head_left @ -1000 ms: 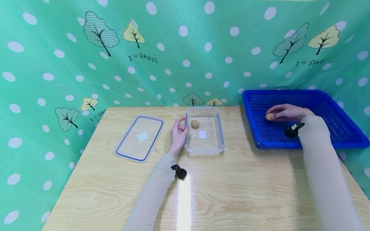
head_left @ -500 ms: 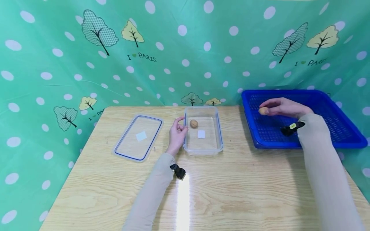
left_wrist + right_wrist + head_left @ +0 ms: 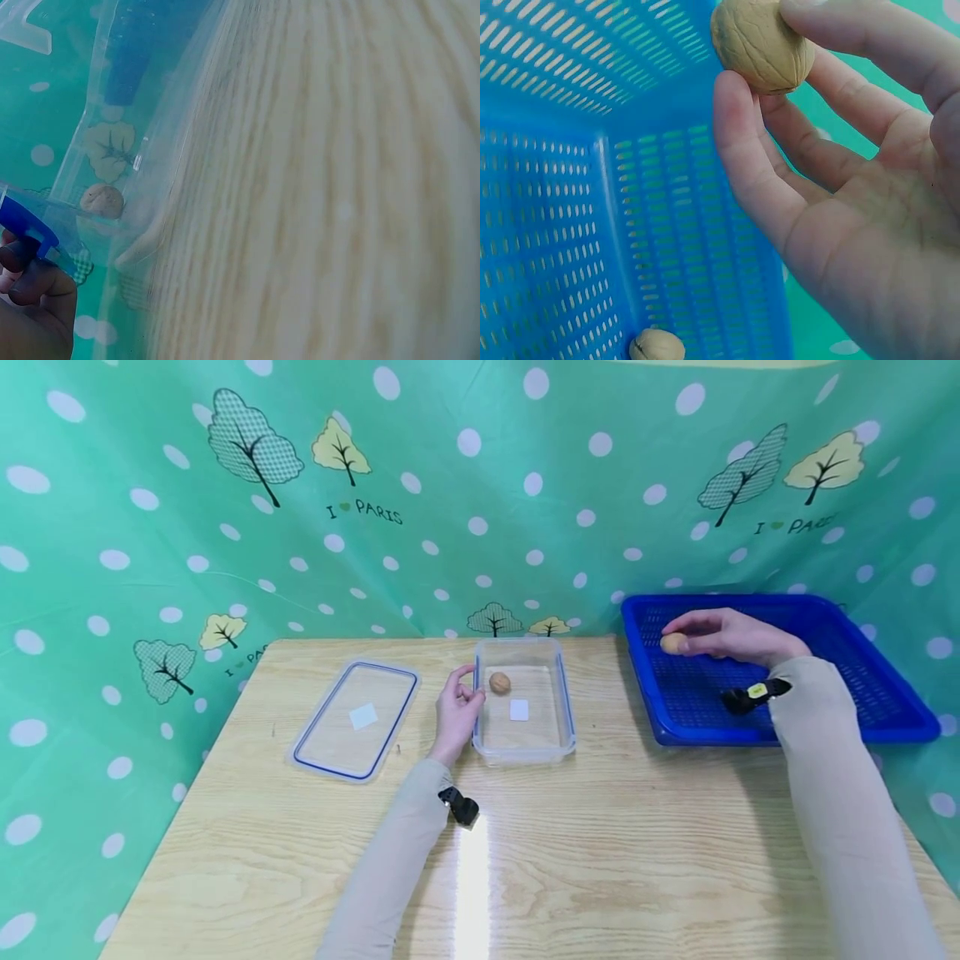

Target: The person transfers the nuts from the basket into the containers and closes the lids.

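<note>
In my right hand [image 3: 738, 637] a walnut [image 3: 672, 644] is pinched between thumb and fingertips, held over the left part of the blue plastic basket [image 3: 720, 733]. A second walnut [image 3: 658, 345] lies inside that basket, low in the right wrist view. My left hand [image 3: 457, 710] grips the left side of a clear plastic food container [image 3: 525, 750], with thumb and fingers at its blue-edged rim. Inside the container, near the left wall, sits another walnut [image 3: 499, 682]; it also shows through the plastic in the left wrist view.
A clear lid [image 3: 352, 745] with a blue seal lies flat on the wooden table [image 3: 585, 860], left of the container. A white square [image 3: 519, 710] shows on the container's bottom. Behind the table hangs a green dotted curtain [image 3: 420, 568].
My right hand has lifted the walnut from low in the basket and moved it up and left toward the basket's left rim. The left hand stays on the container.
</note>
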`<state>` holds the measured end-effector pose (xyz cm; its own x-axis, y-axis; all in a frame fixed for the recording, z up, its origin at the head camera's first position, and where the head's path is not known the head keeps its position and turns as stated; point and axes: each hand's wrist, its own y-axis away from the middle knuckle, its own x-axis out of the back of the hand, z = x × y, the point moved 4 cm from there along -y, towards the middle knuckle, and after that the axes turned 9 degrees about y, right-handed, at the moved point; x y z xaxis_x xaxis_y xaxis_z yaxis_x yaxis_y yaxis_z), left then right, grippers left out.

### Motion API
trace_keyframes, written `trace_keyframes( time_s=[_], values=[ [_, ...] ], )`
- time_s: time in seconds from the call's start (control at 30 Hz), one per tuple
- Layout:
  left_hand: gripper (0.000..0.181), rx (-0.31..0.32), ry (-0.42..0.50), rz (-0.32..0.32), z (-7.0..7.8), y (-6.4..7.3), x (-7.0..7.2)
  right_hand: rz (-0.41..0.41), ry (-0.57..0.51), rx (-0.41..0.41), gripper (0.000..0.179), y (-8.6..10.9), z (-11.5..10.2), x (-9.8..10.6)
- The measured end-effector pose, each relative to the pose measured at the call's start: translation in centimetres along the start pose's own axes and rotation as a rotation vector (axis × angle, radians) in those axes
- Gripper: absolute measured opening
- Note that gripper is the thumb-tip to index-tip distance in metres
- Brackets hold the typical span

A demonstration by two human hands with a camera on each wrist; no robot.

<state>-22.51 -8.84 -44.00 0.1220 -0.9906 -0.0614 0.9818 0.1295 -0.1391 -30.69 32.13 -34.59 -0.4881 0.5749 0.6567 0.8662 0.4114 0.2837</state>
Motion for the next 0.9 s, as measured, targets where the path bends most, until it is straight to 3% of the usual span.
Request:
trace_keyframes(
  time_s=[0.17, 0.23, 0.63, 0.9],
  values=[
    [0.046, -0.012, -0.003, 0.005, 0.0, 0.0, 0.0, 0.018, 0.025, 0.034, 0.041, 0.2, -1.0, -0.1],
    [0.047, -0.007, -0.001, 0.011, -1.2, -0.4, 0.1, 0.027, 0.033, 0.045, 0.04, 0.2, -1.4, -0.2],
    [0.046, 0.006, -0.013, 0.026, -1.3, -0.3, 0.1, 0.045, 0.037, 0.032, 0.042, -0.2, -4.0, -1.0],
    [0.046, 0.017, -0.02, 0.032, -1.2, -0.4, 0.1, 0.037, -0.001, 0.171, 0.039, -1.6, -6.2, -2.6]
  ],
)
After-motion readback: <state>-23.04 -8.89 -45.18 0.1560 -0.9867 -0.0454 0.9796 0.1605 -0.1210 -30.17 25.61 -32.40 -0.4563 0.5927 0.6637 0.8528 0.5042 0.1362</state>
